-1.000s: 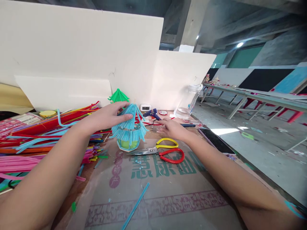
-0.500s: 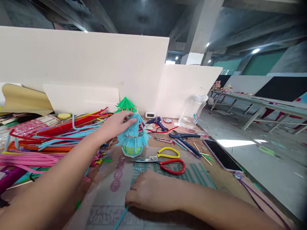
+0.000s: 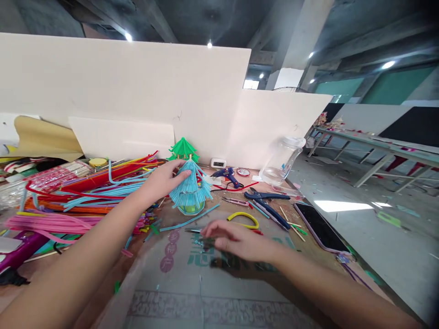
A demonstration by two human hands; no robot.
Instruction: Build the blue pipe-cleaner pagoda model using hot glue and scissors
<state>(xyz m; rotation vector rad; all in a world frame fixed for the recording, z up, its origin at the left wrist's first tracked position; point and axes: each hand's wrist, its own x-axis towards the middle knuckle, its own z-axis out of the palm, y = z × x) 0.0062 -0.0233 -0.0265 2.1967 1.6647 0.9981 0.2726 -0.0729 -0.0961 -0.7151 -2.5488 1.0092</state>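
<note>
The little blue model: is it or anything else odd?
Blue model: upright, left hand holding it, no damage visible. The floor looks messy: a green piece and scraps lie there as if dropped.

No wording can be read with certainty. A row of large green Chinese characters runs across the plastic sheet on the counter, partly hidden by the right hand. Three purple discs beside it bear characters too blurred to read. The digital clock shows dark digits, too small to make out.
</note>
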